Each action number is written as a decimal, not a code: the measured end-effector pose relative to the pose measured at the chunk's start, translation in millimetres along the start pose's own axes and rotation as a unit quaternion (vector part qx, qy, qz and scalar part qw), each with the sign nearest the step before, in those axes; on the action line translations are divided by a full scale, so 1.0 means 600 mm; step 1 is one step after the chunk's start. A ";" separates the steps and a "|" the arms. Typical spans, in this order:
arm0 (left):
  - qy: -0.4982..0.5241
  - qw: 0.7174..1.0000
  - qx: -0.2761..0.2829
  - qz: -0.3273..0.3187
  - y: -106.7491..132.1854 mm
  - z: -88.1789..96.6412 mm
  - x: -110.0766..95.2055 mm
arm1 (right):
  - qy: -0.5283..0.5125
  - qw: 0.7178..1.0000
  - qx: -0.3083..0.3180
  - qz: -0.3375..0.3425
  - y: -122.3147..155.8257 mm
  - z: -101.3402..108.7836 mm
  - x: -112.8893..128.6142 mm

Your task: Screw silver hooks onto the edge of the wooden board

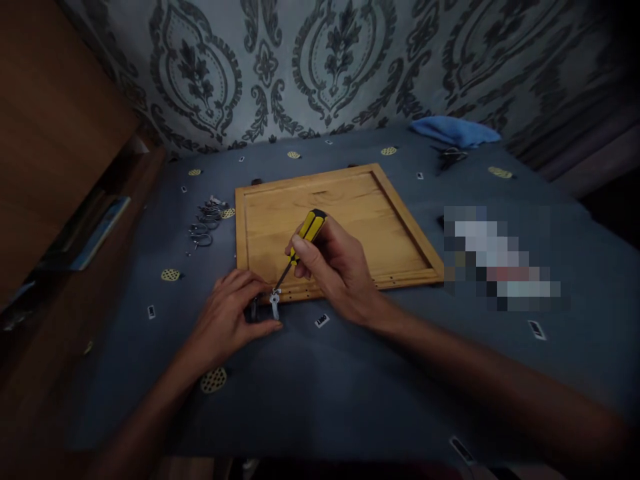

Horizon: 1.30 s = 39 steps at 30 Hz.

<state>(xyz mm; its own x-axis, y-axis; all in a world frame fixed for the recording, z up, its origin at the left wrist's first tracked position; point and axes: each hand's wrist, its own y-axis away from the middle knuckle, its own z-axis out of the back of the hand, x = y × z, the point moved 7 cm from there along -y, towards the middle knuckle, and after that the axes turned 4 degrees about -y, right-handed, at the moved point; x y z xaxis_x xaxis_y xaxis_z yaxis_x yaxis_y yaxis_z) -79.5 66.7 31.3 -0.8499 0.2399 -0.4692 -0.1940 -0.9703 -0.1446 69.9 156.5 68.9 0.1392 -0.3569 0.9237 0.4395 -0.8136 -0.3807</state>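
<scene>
A square wooden frame lies flat on a blue-grey cloth. My right hand grips a screwdriver with a yellow and black handle, its tip down at the frame's near edge. The tip meets a small metal bracket on that edge. My left hand rests beside the bracket, its fingers curled and pinching it or the frame edge; what exactly they hold is unclear.
A pile of metal hooks lies left of the frame. A blue cloth and dark scissors-like tool sit at the back right. A blurred patch is right of the frame. A wooden cabinet stands at the left.
</scene>
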 end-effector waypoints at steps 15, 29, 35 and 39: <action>0.001 1.000 0.001 0.014 0.000 -0.001 0.001 | -0.002 1.000 0.016 0.009 0.004 -0.009 -0.005; 0.008 1.000 0.007 0.027 -0.002 -0.002 0.004 | -0.011 0.997 0.070 -0.012 0.003 -0.020 0.001; 0.006 1.000 0.006 0.023 -0.002 -0.002 0.005 | -0.047 0.981 0.185 -0.032 -0.005 -0.035 0.018; 0.013 1.000 0.007 0.019 -0.002 -0.003 0.005 | -0.073 0.974 0.208 -0.045 -0.008 -0.042 0.016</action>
<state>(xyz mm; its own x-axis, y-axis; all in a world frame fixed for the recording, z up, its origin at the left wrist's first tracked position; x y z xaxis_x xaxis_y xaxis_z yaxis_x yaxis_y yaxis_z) -81.0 68.5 28.8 -0.8433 0.2041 -0.4971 -0.1697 -0.9789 -0.1140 46.8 145.5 78.6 0.1959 -0.1988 0.9603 0.7735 -0.5706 -0.2759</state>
